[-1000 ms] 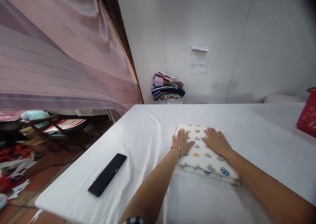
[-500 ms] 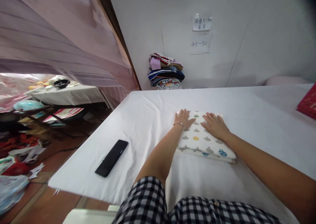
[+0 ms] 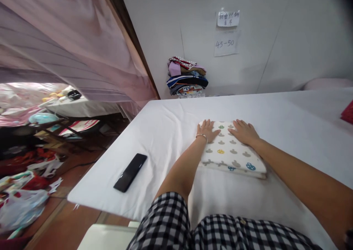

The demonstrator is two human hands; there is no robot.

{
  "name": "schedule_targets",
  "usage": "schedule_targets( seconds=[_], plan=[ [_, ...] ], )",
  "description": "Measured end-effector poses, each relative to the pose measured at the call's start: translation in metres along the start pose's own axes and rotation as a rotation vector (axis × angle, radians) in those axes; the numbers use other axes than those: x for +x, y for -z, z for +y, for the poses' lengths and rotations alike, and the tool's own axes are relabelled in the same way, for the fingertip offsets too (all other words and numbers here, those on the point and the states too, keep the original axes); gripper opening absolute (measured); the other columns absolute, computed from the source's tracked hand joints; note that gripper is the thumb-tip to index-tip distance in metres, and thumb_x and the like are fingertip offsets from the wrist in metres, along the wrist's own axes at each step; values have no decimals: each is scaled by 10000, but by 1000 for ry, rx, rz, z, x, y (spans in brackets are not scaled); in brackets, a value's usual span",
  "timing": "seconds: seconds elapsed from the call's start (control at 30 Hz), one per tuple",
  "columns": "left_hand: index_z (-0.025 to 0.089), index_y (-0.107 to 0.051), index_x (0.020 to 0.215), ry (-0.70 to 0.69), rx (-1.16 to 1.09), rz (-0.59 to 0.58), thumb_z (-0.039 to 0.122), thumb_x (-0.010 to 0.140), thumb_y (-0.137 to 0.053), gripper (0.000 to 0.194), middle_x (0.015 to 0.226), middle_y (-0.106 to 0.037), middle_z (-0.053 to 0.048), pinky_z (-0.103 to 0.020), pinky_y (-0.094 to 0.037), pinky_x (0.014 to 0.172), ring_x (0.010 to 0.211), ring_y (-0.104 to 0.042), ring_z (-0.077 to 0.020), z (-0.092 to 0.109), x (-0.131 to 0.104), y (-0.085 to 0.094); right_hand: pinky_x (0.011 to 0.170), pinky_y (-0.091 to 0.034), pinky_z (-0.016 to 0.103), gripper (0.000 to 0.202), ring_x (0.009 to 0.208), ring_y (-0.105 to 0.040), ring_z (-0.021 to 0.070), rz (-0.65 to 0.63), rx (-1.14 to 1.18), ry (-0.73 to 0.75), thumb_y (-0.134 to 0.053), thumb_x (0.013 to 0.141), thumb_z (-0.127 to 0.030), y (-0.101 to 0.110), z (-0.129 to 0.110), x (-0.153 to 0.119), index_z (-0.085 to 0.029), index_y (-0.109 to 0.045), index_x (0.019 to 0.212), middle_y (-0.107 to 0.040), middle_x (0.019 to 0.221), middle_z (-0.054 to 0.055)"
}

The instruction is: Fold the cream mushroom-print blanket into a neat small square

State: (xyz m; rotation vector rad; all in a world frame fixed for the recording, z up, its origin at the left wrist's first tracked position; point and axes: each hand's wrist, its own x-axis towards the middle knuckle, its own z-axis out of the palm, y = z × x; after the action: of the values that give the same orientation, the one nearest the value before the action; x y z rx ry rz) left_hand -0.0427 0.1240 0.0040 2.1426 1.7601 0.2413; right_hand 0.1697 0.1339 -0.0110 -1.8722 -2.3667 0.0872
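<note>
A folded white cloth (image 3: pixel 224 154) with grey, yellow, green and blue printed shapes lies flat on the white-covered table (image 3: pixel 165 132). My left hand (image 3: pixel 209 131) rests palm down on its far left part, fingers stretched out, with a bracelet round the wrist. On the far right part of the cloth lies my right hand (image 3: pixel 244 133), flat with the fingers spread. Several layers show along the cloth's near edge. Neither hand grips it.
A black phone (image 3: pixel 130 172) lies on the table to the left. Behind the table, a stack of folded clothes (image 3: pixel 187 77) stands against the wall. A red object (image 3: pixel 348 113) sits at the right edge. Pink curtains (image 3: pixel 110 47) hang at left, and a white stool (image 3: pixel 107 237) is below.
My right hand has shifted slightly toward the cloth's far right corner. My left hand stays flat in place. The whole view has turned a little.
</note>
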Motion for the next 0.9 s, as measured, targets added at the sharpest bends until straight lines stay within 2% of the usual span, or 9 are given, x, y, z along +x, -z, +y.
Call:
schedule_targets(
  seconds=[0.07, 0.13, 0.23, 0.33, 0.47, 0.57, 0.67, 0.77, 0.9],
  plan=[
    [272, -285, 1452, 9, -64, -9, 652, 838, -363, 727, 1573, -136, -23, -511, -48, 1156, 1448, -40, -255, -2, 1, 6, 1086, -200, 552, 678, 1384, -239, 322, 5, 5, -4, -221, 905, -549, 6, -5, -7, -127, -392, 1407, -304, 1505, 154],
    [232, -302, 1448, 39, -129, -6, 625, 853, -374, 717, 1569, -153, -54, -458, -111, 1162, 1445, -80, -256, -8, -4, 14, 1095, -183, 557, 673, 1400, -201, 322, 28, 14, 22, -214, 912, -546, 10, -12, -26, -136, -379, 1420, -281, 1517, 146],
    [194, -347, 1425, 82, -197, 73, 573, 876, -385, 668, 1556, -202, -87, -364, -187, 1153, 1434, -152, -242, -21, -29, 18, 1121, -174, 512, 666, 1417, -167, 283, 52, 37, 171, -198, 925, -564, 9, -21, -71, -180, -351, 1448, -252, 1536, 96],
    [226, -419, 1368, 111, -226, 106, 528, 858, -460, 595, 1490, -355, -88, -369, -258, 1125, 1379, -302, -250, -31, -62, 12, 1137, -166, 481, 690, 1416, -187, 254, 13, 36, 291, -193, 923, -605, 1, -27, -108, -189, -367, 1445, -271, 1529, 76],
    [226, -440, 1338, 267, -299, 125, 514, 844, -482, 573, 1371, -509, -90, -334, -404, 1000, 1211, -511, -240, -30, -86, 7, 1134, -178, 497, 689, 1409, -209, 257, -10, 42, 295, -181, 935, -591, 3, -30, -123, -159, -409, 1421, -297, 1514, 97],
    [212, -402, 1360, 398, -357, 115, 533, 821, -502, 635, 1276, -586, -109, -320, -456, 899, 1113, -583, -247, -26, -91, 11, 1137, -179, 498, 653, 1405, -222, 255, 7, 86, 386, -220, 939, -584, 9, -24, -128, -199, -385, 1440, -305, 1512, 76],
    [218, -459, 1296, 436, -285, 57, 608, 741, -578, 689, 1216, -619, -129, -368, -452, 890, 1109, -580, -301, -24, -94, 11, 1134, -172, 513, 651, 1392, -256, 271, 71, 87, 544, -335, 910, -600, 6, -14, -138, -245, -357, 1455, -330, 1500, 72],
    [230, -498, 1249, 386, -281, 46, 564, 718, -641, 644, 1218, -616, -121, -354, -460, 878, 1088, -589, -292, -28, -88, 13, 1125, -174, 525, 631, 1380, -280, 285, 110, 54, 588, -381, 909, -557, -1, -11, -144, -233, -367, 1450, -346, 1490, 98],
    [220, -529, 1222, 262, -415, 163, 369, 668, -754, 617, 1150, -653, -93, -330, -448, 915, 1055, -604, -250, -50, -63, 30, 1115, -210, 502, 588, 1392, -255, 277, 59, 59, 579, -368, 925, -490, -3, -31, -137, -257, -336, 1464, -295, 1518, 76]
  ],
)
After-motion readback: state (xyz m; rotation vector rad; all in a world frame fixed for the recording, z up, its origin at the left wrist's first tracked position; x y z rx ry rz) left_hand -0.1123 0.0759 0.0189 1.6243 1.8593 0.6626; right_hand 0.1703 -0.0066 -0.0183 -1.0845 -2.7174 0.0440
